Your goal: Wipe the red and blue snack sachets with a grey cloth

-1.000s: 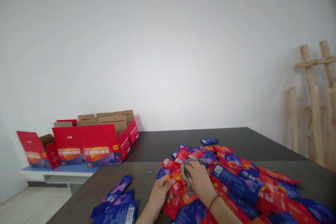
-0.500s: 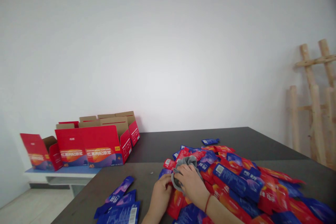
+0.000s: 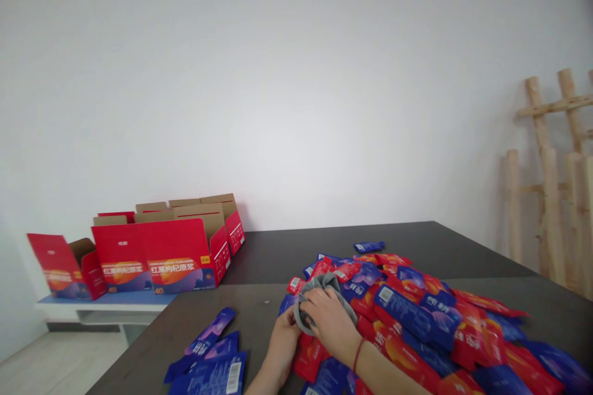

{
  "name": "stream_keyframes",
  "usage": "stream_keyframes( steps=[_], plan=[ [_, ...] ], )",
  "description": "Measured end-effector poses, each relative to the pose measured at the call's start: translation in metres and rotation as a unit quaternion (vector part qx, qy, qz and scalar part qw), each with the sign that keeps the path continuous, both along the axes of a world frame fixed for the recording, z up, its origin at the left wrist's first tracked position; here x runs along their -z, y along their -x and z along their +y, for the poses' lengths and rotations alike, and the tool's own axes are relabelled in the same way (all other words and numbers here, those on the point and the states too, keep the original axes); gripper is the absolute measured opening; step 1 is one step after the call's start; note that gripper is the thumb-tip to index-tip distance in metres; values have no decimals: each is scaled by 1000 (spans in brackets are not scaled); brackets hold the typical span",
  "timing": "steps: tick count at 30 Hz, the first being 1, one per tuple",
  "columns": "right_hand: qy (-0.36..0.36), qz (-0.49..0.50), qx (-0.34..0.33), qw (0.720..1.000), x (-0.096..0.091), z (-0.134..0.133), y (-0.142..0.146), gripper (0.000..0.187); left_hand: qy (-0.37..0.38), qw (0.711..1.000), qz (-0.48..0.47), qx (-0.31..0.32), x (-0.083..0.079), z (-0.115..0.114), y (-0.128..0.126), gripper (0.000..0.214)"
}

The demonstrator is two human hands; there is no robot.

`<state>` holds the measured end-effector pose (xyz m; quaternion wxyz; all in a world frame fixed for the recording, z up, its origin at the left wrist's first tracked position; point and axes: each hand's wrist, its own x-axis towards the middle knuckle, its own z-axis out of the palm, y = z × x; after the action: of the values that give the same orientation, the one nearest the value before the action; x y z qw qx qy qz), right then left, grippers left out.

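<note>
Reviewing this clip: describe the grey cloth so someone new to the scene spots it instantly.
On the dark table, find the wide heap of red and blue pouches. At its left end, the person's right hand lies over a crumpled cloth, the left hand at its edge. It is plain grey, unlike the brightly printed pouches around it.

From afar, I take this for a packing workroom: a heap of red and blue pouches [image 3: 410, 318] spreads to the right of the right hand's [image 3: 327, 321] grip, open printed cartons [image 3: 173, 262] stand well to its left, a broad dark worktable [image 3: 287, 253] stretches beyond it, and a plain white wall [image 3: 296, 105] rises farther back.
</note>
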<state>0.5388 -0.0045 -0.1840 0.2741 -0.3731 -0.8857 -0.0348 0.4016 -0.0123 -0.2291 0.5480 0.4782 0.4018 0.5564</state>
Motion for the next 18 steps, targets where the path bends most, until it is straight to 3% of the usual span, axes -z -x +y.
stream_keyframes(
  steps=[5, 12, 15, 18],
  plan=[
    [-16, -55, 16, 998, 5, 8, 2, 18, 25, 999, -33, 5, -12, -4, 6, 39],
    [3, 7, 156, 988, 0, 27, -28, 19, 75, 992, -97, -15, -20, -6, 16, 40],
    [-4, 67, 149, 987, -14, 18, -24, 20, 86, 991, -100, -6, -20, -6, 14, 38],
    [-26, 70, 78, 994, -23, 2, -10, 21, 94, 990, -104, 11, -22, -8, 11, 37]
  ],
)
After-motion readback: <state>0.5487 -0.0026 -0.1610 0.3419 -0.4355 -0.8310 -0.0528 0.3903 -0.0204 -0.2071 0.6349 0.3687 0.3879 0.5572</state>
